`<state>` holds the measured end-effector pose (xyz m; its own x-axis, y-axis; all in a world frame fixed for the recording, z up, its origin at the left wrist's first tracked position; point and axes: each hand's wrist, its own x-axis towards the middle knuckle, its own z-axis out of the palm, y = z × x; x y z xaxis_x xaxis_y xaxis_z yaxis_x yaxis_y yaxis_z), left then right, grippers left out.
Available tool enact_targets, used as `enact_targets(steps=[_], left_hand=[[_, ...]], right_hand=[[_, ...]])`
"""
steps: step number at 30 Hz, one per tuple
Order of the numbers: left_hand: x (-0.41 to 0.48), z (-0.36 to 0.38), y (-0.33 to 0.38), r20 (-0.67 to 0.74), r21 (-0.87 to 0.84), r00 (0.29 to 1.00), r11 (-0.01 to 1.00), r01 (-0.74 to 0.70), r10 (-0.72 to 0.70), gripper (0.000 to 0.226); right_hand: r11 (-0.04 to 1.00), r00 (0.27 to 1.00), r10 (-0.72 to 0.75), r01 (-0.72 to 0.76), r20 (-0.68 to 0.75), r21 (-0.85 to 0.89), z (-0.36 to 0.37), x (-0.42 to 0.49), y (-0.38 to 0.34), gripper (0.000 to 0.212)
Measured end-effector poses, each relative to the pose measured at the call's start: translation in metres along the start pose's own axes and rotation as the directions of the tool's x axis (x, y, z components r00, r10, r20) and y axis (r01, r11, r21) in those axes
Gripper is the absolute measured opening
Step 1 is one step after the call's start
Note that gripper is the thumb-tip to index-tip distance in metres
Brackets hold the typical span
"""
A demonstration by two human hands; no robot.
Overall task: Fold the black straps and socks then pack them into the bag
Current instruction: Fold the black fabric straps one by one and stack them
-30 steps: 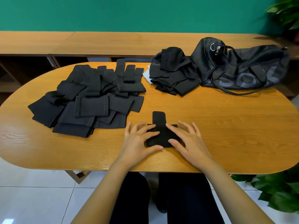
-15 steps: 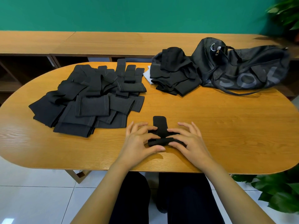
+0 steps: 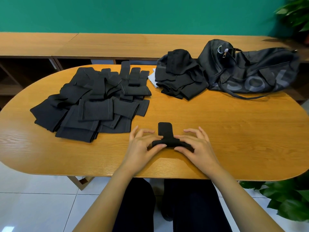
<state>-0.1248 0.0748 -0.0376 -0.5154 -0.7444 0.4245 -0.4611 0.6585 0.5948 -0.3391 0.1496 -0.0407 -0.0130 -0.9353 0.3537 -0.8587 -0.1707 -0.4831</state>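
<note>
A small black strap (image 3: pixel 165 133) lies on the wooden table (image 3: pixel 234 134) near its front edge, its near part rolled up into a thick band. My left hand (image 3: pixel 142 146) pinches the roll's left end between thumb and fingers. My right hand (image 3: pixel 195 144) pinches the right end the same way. The strap's far end sticks out flat beyond the roll. A spread heap of black straps (image 3: pixel 93 101) covers the table's left side. A smaller pile of black socks (image 3: pixel 180 76) sits at the back, next to the black bag (image 3: pixel 250 71) at the back right.
A long wooden bench (image 3: pixel 117 46) runs behind the table under a green wall. Leafy plants stand at the top right (image 3: pixel 294 12) and bottom right (image 3: pixel 287 201). Bare table surface stretches to the right of my hands.
The flat strap under my hands has been rolled from its near edge away from me into a tight band. Both hands shifted from pressing flat to pinching the roll's ends.
</note>
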Motion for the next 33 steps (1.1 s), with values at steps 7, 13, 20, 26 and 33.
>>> enact_targets(steps=[7,13,20,26,33], left_hand=[[0.000,-0.003,0.003,0.008,0.002,0.998,0.998,0.058,-0.058,0.050],[0.000,-0.002,0.002,-0.050,-0.004,0.996,0.997,0.080,-0.080,0.065],[-0.001,-0.001,0.000,-0.085,0.032,0.985,0.988,0.151,-0.148,0.070],[0.000,0.001,0.000,-0.025,0.164,0.999,0.985,0.047,-0.043,0.035],[0.004,0.004,0.002,0.261,0.345,0.964,0.937,-0.046,-0.049,0.067]], right_hand=[[0.988,0.990,0.138,-0.137,-0.012,0.066,-0.004,0.000,-0.006,0.044],[0.976,0.977,0.201,-0.194,-0.075,0.096,-0.005,-0.002,-0.006,0.065],[0.987,0.976,0.163,-0.161,-0.148,0.025,0.000,0.000,-0.001,0.074],[0.980,0.981,0.154,-0.167,-0.121,-0.106,0.000,0.001,-0.003,0.061],[0.955,0.992,0.126,-0.113,0.031,-0.273,-0.005,0.001,-0.023,0.063]])
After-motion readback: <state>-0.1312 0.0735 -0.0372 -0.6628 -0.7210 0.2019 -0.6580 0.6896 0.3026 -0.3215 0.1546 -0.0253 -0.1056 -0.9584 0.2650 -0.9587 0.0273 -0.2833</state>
